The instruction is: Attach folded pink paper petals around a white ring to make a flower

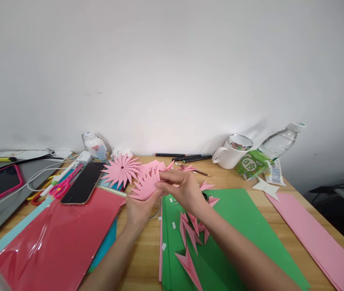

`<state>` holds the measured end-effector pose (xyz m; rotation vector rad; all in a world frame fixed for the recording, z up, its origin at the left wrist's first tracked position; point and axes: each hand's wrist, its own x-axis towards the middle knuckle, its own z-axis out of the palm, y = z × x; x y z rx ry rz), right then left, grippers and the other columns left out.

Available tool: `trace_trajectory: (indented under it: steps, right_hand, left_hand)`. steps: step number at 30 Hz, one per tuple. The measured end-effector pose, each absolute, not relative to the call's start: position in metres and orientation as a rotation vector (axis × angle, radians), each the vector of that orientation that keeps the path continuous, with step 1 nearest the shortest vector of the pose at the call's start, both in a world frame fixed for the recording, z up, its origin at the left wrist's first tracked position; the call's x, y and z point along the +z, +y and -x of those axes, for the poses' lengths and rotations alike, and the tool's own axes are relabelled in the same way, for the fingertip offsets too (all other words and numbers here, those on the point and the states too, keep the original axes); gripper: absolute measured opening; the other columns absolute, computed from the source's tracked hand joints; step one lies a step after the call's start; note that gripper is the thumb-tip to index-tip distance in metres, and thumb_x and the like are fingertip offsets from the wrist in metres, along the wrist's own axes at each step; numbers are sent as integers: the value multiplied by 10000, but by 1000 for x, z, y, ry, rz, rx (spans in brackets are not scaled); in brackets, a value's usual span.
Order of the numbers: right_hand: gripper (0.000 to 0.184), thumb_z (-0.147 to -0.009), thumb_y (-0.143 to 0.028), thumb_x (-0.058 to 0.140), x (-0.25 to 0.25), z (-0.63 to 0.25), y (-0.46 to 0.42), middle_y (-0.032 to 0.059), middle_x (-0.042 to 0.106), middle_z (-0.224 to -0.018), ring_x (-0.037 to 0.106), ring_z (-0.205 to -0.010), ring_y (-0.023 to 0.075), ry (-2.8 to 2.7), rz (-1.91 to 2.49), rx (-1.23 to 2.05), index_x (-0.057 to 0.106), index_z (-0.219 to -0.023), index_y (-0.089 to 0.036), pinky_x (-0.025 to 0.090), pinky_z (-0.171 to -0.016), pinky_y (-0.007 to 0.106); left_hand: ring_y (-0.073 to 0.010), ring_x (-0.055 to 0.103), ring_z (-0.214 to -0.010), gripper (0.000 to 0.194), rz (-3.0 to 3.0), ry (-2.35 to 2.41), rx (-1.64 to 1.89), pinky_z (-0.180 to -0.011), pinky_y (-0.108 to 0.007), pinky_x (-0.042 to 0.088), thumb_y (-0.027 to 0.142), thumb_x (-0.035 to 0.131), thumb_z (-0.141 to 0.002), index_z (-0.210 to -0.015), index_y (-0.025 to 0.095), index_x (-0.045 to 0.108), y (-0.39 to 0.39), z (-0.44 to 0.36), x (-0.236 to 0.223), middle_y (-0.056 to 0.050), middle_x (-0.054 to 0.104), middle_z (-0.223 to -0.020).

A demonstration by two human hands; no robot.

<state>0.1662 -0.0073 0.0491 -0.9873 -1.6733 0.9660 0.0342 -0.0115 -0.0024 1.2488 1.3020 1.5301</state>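
Observation:
Both hands meet over the middle of the wooden desk (144,258). My left hand (138,208) grips a pink spiky paper piece (145,186) from below. My right hand (181,189) pinches the same piece's right edge with fingers closed. Just behind it lies a finished pink paper flower (121,169). Loose pink folded petals (191,234) lie on the green paper sheets (244,226) under my right forearm.
Red paper (57,246) covers the left front, with a black phone (83,184), pink scissors (64,185) and a pink-cased phone (3,181) beyond. At the back stand a white mug (232,151), a water bottle (279,143), markers (187,157). Pink strips (317,238) lie right.

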Motion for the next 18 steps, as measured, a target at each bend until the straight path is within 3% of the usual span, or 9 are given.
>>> trace_trajectory:
  steps: [5,9,13,18]
  right_hand:
    - [333,-777,-175,575,48,-166,-7,-42,368,-532,337,-564,103,-1671,1013,981,391,-500,-180,291,-550,255]
    - [259,-715,-269,656,48,-169,-4,-35,454,-533,398,-536,98,-1510,1008,1228,501,-535,-167,315,-522,247]
    - [272,-606,-326,753,43,-174,2,-24,513,-548,461,-512,100,-1394,1039,1393,549,-579,-147,341,-503,242]
    - [280,-663,-333,715,37,-179,7,-39,515,-546,445,-510,80,-1518,1022,1382,514,-576,-159,338,-517,227]
  left_hand:
    - [-262,708,-776,246,-1291,1290,1491,-724,-390,605,249,786,-595,-805,140,719,-12,-33,2,-62,756,-852]
    - [-255,709,-749,184,-1332,1237,1428,-715,-401,606,243,773,-612,-763,152,722,-12,-31,3,-48,757,-811]
    - [-251,711,-695,249,-1307,1139,1307,-674,-385,608,262,773,-620,-814,117,716,-10,-29,0,-80,754,-820]
    - [-212,681,-530,442,-1216,1082,1238,-538,-335,597,275,797,-589,-973,98,670,-5,-28,-1,-92,743,-799]
